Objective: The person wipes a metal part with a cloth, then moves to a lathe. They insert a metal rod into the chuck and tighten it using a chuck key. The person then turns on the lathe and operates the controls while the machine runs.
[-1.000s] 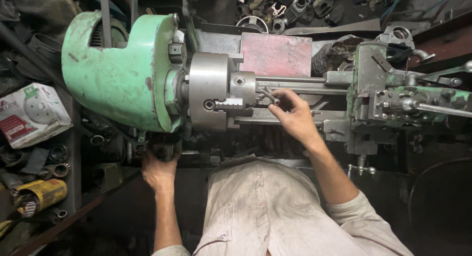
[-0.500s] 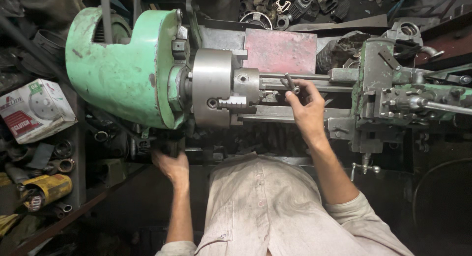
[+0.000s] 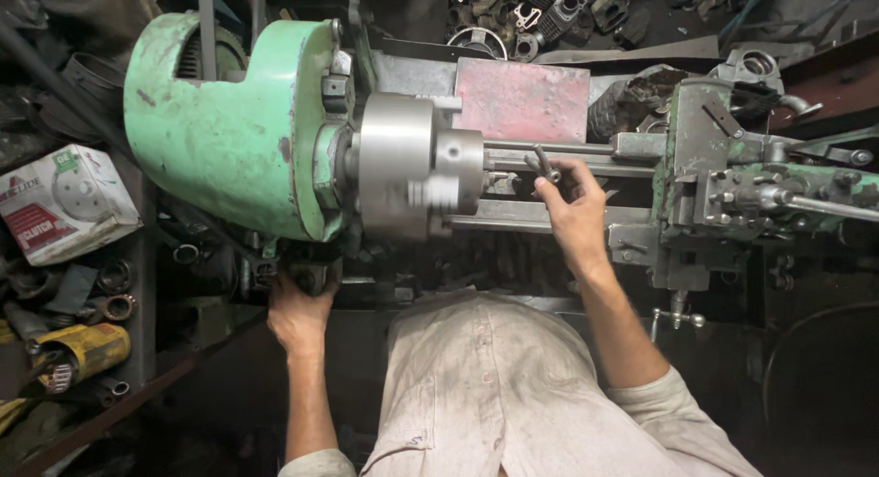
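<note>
A dim, crowded workshop surrounds an old metal lathe, its bed (image 3: 513,222) running left to right across the view, with oily parts heaped on shelves behind and beside it. At the centre, the right hand (image 3: 575,211) is closed around a small dark steel T-handled key (image 3: 542,162), held just off the face of the round, bright steel chuck (image 3: 412,166); the key stands clear of the chuck, probably because the chuck's edges look blurred, as if it turns. A slim steel bar (image 3: 549,148) runs from the chuck toward the carriage. The left hand (image 3: 298,314) reaches low under the headstock and grips a dark control lever or knob (image 3: 309,277) there; the fingers wrap it, though the part itself is too shadowed to make out. It sits where a drive control would be in easy reach.

The rounded, chipped green cast-iron headstock cover (image 3: 229,129) shields the drive on the left. Behind the bar leans a flat, dull red metal plate (image 3: 522,100). On the right is the green, grease-stained carriage and tool post (image 3: 723,184), blocky and bolted. The person's pale, soiled shirt (image 3: 485,385) fills the lower middle. On the left shelf lie a white and red cardboard box (image 3: 59,202), rusty rings and a yellow can (image 3: 78,349).
</note>
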